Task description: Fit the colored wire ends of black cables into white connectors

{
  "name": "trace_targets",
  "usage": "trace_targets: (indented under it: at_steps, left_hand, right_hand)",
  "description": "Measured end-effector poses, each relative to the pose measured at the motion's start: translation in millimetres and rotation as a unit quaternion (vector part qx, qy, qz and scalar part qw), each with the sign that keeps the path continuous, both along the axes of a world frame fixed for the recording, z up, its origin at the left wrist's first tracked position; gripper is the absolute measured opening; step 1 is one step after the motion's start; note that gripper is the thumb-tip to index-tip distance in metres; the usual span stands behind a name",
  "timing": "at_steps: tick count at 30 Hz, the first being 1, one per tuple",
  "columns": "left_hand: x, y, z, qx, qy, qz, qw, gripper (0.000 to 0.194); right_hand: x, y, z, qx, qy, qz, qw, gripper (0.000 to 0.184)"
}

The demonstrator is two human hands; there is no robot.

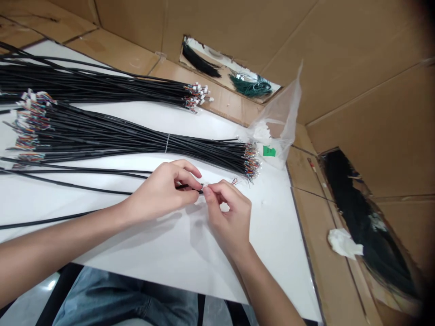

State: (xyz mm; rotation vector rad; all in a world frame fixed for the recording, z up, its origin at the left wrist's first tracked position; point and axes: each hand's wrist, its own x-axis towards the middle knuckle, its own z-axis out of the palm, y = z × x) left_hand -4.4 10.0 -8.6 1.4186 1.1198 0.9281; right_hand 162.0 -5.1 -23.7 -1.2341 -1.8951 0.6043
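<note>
Table: white tabletop (268, 240), and it's loaded!
Eleven o'clock: long black cable bundle (102, 83), white connectors at its right end.
Ten o'clock: thick tied cable bundle (118, 138), colored wires fanning out both ends.
Nine o'clock: loose black cables (68, 189).
Two o'clock: clear plastic bag (273, 129).

bundled black cables (102, 136) on white table (170, 253); clear plastic bag (278, 117) at table corner; crumpled tissue (343, 243) beside black wires (367, 217), cardboard (326, 290) around.

Matt black plastic cables (136, 140), smooth white tabletop (272, 253), rough brown cardboard (356, 104)
</note>
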Motion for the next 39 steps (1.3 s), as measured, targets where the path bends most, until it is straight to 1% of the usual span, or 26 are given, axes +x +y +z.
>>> trace_targets:
  at_steps: [3, 6, 8, 10, 11, 13, 14, 15, 17, 18, 22, 25, 27, 29, 32, 35, 39]
  left_hand:
    - [-1.8, 2.2, -0.3, -0.043, -0.022, -0.008, 0.999, 0.017]
    - [-2.6, 2.0, 0.5, -0.083, -0.063, -0.009, 0.995, 0.014]
    - [-2.8, 1.0, 0.7, -0.105, -0.092, -0.004, 0.990, 0.012]
    - [-3.1, 0.5, -0.1, -0.115, -0.110, -0.002, 0.987, 0.011]
    - [-3.4, 0.6, -0.9, -0.113, -0.109, -0.004, 0.988, 0.010]
    - [-3.9, 1.5, -3.1, -0.092, -0.084, -0.009, 0.992, 0.009]
    - [-4.1, 2.1, -4.2, -0.070, -0.061, -0.009, 0.996, 0.008]
    - [-4.2, 2.7, -5.1, -0.043, -0.040, -0.007, 0.998, 0.009]
    - [-3.8, 3.2, -5.9, 0.002, -0.011, -0.006, 1.000, 0.010]
    - [-3.4, 3.0, -5.8, 0.026, -0.002, 0.000, 1.000, 0.011]
    - [-1.9, 0.0, -3.9, 0.137, 0.053, 0.026, 0.989, 0.011]
    - [-2.2, -1.8, -3.6, 0.188, 0.095, 0.017, 0.977, 0.014]
    - [-2.9, -2.0, -4.3, 0.205, 0.112, 0.006, 0.972, 0.015]
    - [-3.5, -1.9, -5.3, 0.220, 0.122, 0.008, 0.968, 0.017]
    - [-3.8, -1.6, -6.3, 0.236, 0.139, 0.011, 0.962, 0.018]
    - [-4.2, -0.2, -6.3, 0.240, 0.157, 0.008, 0.958, 0.017]
    - [-9.4, 4.8, -7.6, 0.225, 0.191, 0.007, 0.956, 0.027]
  right_hand:
    - [-2.3, -0.1, -2.7, 0.021, -0.018, -0.009, 1.000, 0.017]
    - [-4.7, -1.4, -6.2, 0.042, -0.030, -0.019, 0.998, 0.018]
    - [-5.8, -1.9, -8.7, 0.062, -0.033, -0.015, 0.997, 0.018]
    - [-6.1, -0.8, -10.0, 0.060, -0.018, -0.015, 0.998, 0.017]
    - [-5.9, 0.6, -10.0, 0.043, -0.003, -0.016, 0.999, 0.018]
    - [-4.8, 5.0, -8.5, -0.034, 0.052, -0.015, 0.998, 0.020]
    - [-3.8, 7.8, -7.2, -0.090, 0.095, -0.005, 0.991, 0.021]
    - [-2.6, 10.7, -6.0, -0.147, 0.142, 0.010, 0.979, 0.022]
    - [0.2, 16.1, -4.0, -0.246, 0.234, 0.040, 0.940, 0.025]
    - [1.5, 18.2, -3.6, -0.263, 0.253, 0.049, 0.930, 0.026]
    - [3.8, 21.5, -4.3, -0.284, 0.293, 0.068, 0.910, 0.027]
    - [3.0, 20.9, -5.5, -0.294, 0.314, 0.077, 0.900, 0.027]
    - [2.2, 20.6, -6.3, -0.297, 0.320, 0.083, 0.896, 0.027]
    - [1.5, 20.7, -7.4, -0.295, 0.323, 0.087, 0.895, 0.028]
    - [0.9, 21.4, -9.0, -0.280, 0.322, 0.085, 0.900, 0.028]
    - [1.5, 23.2, -9.3, -0.258, 0.325, 0.077, 0.907, 0.027]
    - [5.3, 28.1, -8.1, -0.235, 0.345, 0.058, 0.907, 0.028]
